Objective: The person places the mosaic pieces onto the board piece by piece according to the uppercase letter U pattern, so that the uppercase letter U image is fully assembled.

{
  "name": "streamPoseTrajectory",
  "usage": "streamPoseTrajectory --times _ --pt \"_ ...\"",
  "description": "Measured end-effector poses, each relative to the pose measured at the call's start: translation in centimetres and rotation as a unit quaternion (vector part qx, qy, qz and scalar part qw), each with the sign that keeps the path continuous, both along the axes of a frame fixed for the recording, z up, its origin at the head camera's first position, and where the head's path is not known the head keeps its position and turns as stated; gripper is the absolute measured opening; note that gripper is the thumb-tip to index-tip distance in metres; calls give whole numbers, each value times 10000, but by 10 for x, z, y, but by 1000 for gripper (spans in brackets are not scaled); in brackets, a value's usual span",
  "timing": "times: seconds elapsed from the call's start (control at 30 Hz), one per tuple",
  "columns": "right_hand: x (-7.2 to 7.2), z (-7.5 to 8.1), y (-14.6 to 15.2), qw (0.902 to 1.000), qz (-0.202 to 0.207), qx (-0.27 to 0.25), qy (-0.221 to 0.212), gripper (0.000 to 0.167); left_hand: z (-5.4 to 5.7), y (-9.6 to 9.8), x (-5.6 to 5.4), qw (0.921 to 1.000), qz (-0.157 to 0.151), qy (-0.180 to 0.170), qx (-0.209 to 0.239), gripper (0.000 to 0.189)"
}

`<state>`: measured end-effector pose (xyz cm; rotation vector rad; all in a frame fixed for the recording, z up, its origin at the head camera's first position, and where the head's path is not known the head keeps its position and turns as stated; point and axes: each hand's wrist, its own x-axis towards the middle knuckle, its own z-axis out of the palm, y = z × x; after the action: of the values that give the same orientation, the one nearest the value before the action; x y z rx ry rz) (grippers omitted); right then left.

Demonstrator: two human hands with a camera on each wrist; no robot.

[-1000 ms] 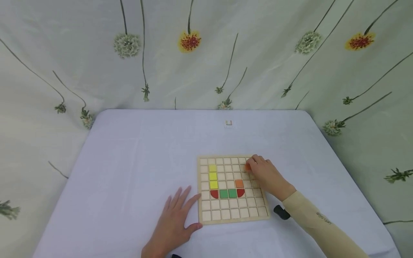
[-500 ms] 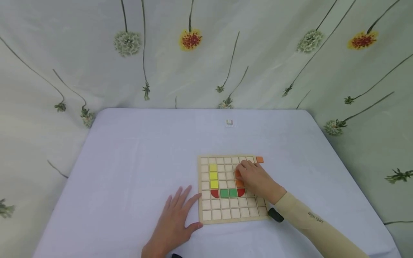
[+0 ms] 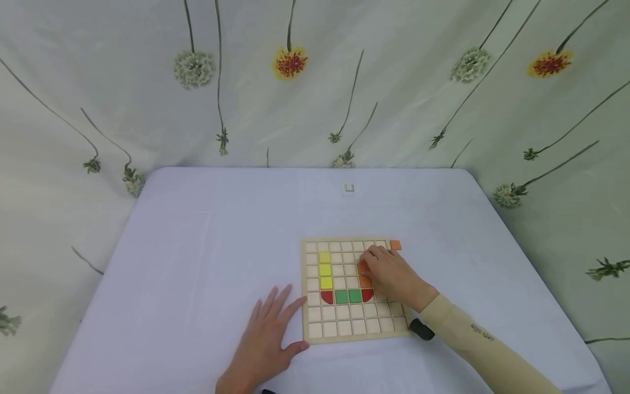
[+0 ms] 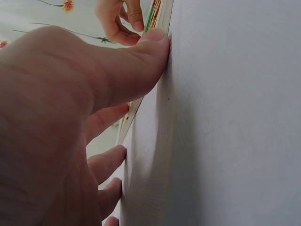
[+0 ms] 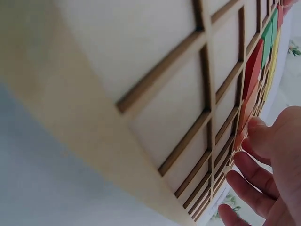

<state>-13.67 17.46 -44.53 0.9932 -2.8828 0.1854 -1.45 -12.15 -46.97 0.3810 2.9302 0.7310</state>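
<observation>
A wooden grid board (image 3: 361,338) lies on the table. My left hand (image 3: 266,334) is spread flat beside it, thumb and index fingertips at its left edge. My right hand (image 3: 396,276) reaches over the right side and pinches an orange square tile (image 3: 363,267), partly hidden by the fingers. That tile is at the cell just above another orange tile (image 3: 365,282). In the right wrist view, thumb and fingers (image 5: 256,129) bend down to the orange tiles. A column of yellow tiles (image 3: 325,270), two green tiles (image 3: 341,297) and two rounded red pieces (image 3: 327,297) sit in cells.
A loose orange tile (image 3: 396,245) lies at the board's upper right corner. Farther back on the white-covered table (image 3: 236,219) is a small printed card (image 3: 349,189). A flower-patterned cloth (image 3: 403,109) hangs behind the table.
My right hand has moved left and slightly down with the orange tile, then stayed there over the last half second. The loose corner tile has come into view. My left hand keeps its place.
</observation>
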Motion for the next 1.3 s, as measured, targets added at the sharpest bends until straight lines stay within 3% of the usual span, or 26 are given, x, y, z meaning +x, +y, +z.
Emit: streamPoseTrajectory --times 0.1,0.3,0.4,0.53,0.73,1.0,1.13,1.3 --pt "-5 1 9 9994 -216 -167 -217 20 0 0 1 10000 26 -25 10 85" --pt "-22 -2 34 9918 -1229 -292 -165 25 1 0 2 10000 15 -39 50 84" --pt "-30 -5 46 9872 -1541 -282 -307 28 0 0 4 10000 -28 9 59 84" --pt "-37 -7 55 9847 -1636 -203 -557 29 0 0 4 10000 -36 57 46 83" --pt "-41 -8 59 9858 -1613 -90 -461 25 1 0 3 10000 -29 51 50 83" --pt "-39 -12 58 9856 -1670 -63 -270 18 1 1 2 10000 -33 -44 26 83" --pt "-37 -6 53 9866 -1623 17 -170 15 1 1 2 10000 -59 -14 24 83" --pt "-34 0 50 9862 -1616 119 -345 17 1 0 1 9999 -68 114 38 82"
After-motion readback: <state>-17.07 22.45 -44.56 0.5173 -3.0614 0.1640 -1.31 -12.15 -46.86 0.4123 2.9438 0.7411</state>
